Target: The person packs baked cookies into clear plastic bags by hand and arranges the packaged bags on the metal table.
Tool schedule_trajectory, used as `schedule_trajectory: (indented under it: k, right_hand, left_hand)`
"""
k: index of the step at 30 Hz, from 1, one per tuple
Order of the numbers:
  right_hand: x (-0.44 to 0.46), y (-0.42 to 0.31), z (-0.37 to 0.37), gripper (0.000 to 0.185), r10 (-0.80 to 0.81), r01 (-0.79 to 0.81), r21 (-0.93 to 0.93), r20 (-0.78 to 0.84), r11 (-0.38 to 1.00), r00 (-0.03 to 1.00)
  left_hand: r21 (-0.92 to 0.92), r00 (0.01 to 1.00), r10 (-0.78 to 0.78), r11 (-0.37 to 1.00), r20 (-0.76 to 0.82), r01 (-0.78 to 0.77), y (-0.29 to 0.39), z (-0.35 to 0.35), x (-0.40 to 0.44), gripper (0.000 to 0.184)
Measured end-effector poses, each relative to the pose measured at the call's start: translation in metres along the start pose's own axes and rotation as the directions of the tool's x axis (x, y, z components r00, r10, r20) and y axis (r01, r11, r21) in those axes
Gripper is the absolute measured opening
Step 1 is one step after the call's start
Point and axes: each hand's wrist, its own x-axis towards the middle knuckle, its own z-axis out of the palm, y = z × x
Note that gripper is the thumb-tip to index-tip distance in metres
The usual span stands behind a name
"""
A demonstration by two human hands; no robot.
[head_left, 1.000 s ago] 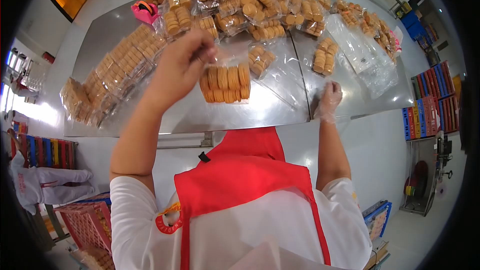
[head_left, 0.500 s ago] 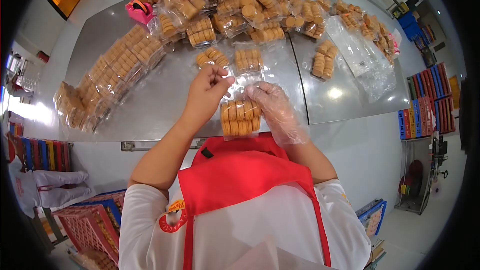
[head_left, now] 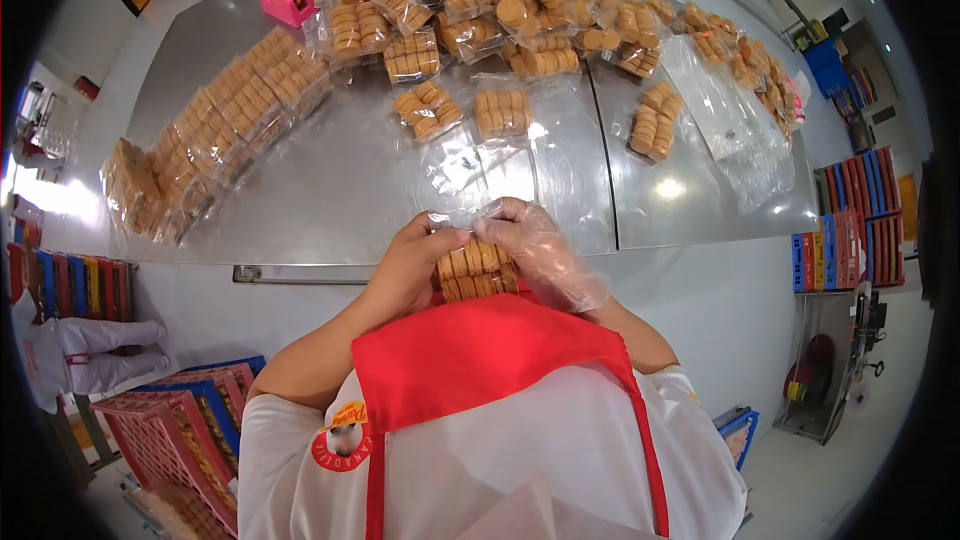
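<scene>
Close to the red apron (head_left: 490,350), a clear bag of round biscuits (head_left: 474,272) hangs between my hands. My left hand (head_left: 412,258) is bare and pinches the top of the bag. My right hand (head_left: 530,245), in a clear plastic glove, pinches the same edge beside it. Beyond them two bags lie apart on the steel table: one with biscuits at an angle (head_left: 428,110), the other with upright rows (head_left: 503,113). The lower part of the held bag is partly hidden by the apron.
A long row of packed bags (head_left: 225,125) lines the table's left side. A heap of bags (head_left: 500,0) covers the far side, near a pink tape dispenser (head_left: 287,2). Right: another bag (head_left: 655,120) and empty plastic bags (head_left: 720,120). Crates (head_left: 175,420) stand lower left.
Both hands have come together on the bag and drawn it toward the apron. Another bag now lies on the table. The other person's hand, over the heap half a second ago, is gone.
</scene>
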Motion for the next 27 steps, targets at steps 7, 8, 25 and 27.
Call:
schedule_trajectory:
  k: [7, 8, 25, 27]
  right_hand:
    - [0.011, 0.014, -0.018, 0.021, -0.162, 0.176, -0.219, 0.079, 0.960, 0.984]
    - [0.005, 0.009, -0.015, 0.022, -0.149, 0.159, -0.199, 0.065, 0.967, 0.987]
    - [0.008, 0.021, -0.044, 0.015, -0.057, 0.096, -0.250, 0.156, 0.964, 0.986]
    - [0.008, 0.021, -0.045, 0.017, -0.010, 0.043, -0.223, 0.146, 0.974, 0.989]
  left_hand:
    - [0.034, 0.990, 0.139, 0.990, 0.021, -0.140, -0.016, -0.007, 0.009, 0.013]
    - [0.031, 0.990, 0.138, 0.990, 0.007, -0.138, -0.013, -0.006, 0.006, 0.012]
    - [0.328, 0.992, 0.095, 0.938, 0.078, -0.116, -0.016, -0.033, 0.000, 0.027]
    - [0.440, 0.989, 0.108, 0.887, 0.096, -0.140, -0.017, -0.036, -0.002, 0.030]
